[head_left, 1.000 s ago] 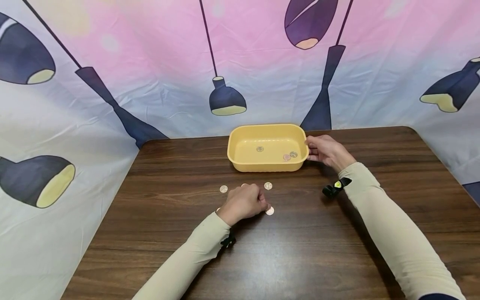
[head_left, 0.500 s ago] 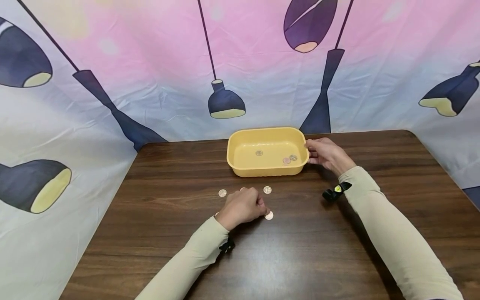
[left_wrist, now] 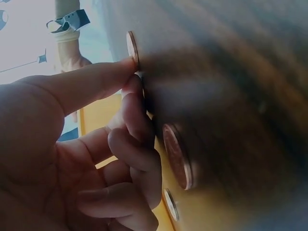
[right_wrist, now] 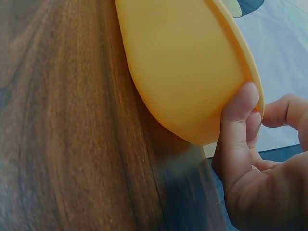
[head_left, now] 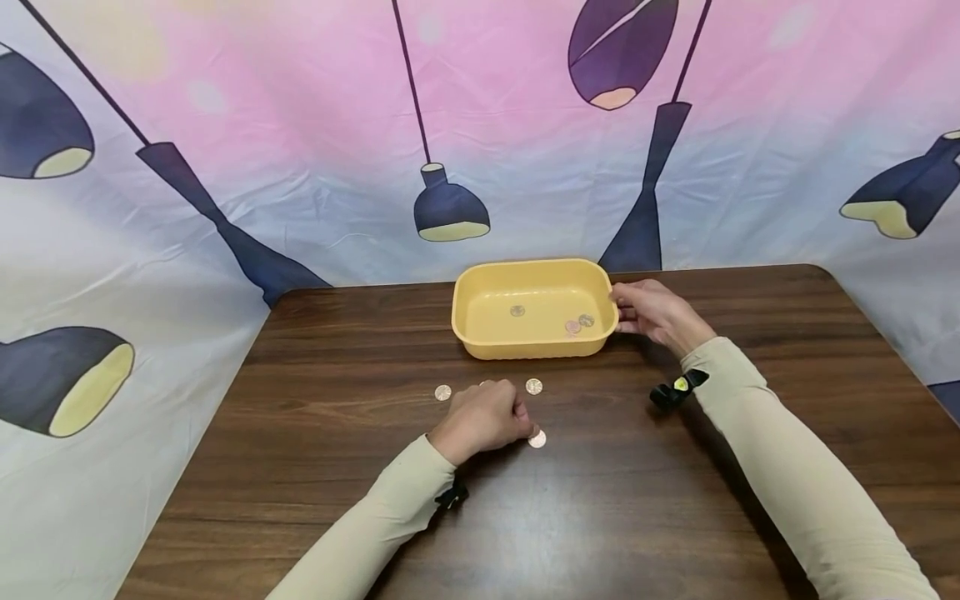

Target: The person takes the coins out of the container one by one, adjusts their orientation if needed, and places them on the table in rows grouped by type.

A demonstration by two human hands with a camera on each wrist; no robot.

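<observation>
Head view: round copper coin (head_left: 537, 439), glossy plastic tray (head_left: 480, 345).

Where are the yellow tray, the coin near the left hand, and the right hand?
yellow tray (head_left: 480, 343), head view, front wall.
coin (head_left: 537, 439), head view, its face.
right hand (head_left: 654, 312), head view, back of hand.

A dark wooden surface (head_left: 600, 517) with rounded far corners stands before a hanging cloth (head_left: 300, 125). The cloth is pink above and pale blue below, printed with dark blue pendant lamps (head_left: 450, 208).
</observation>
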